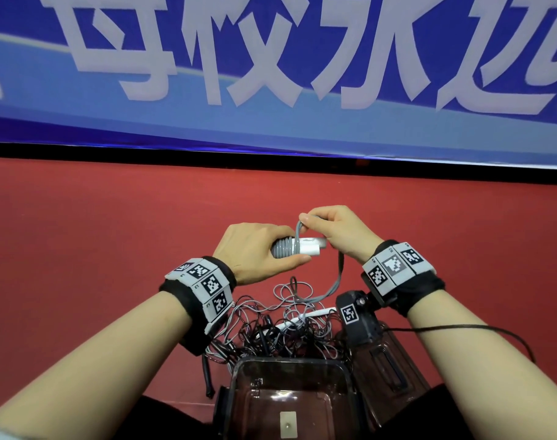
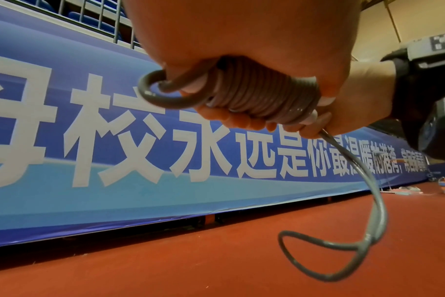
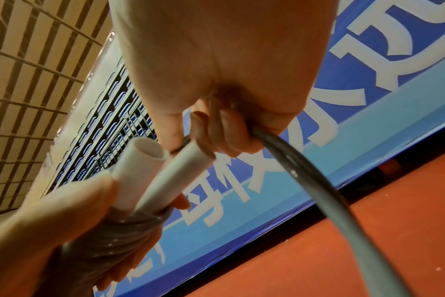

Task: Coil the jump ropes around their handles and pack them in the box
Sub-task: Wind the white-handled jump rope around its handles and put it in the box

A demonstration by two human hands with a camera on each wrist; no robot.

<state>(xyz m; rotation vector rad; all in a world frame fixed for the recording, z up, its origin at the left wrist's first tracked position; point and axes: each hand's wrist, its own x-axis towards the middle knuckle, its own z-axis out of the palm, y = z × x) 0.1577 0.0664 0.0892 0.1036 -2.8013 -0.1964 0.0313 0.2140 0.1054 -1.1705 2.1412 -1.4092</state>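
left hand grips the two white handles side by side, fingers curled round the grey rope already coiled on them, held above the red floor. right hand, just right of and touching the handle ends, pinches the loose rope, which trails down to the tangle of ropes. the clear box sits nearest, below both hands.

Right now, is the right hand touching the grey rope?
Touching. The right wrist view shows the right hand with its fingers curled round the grey rope.
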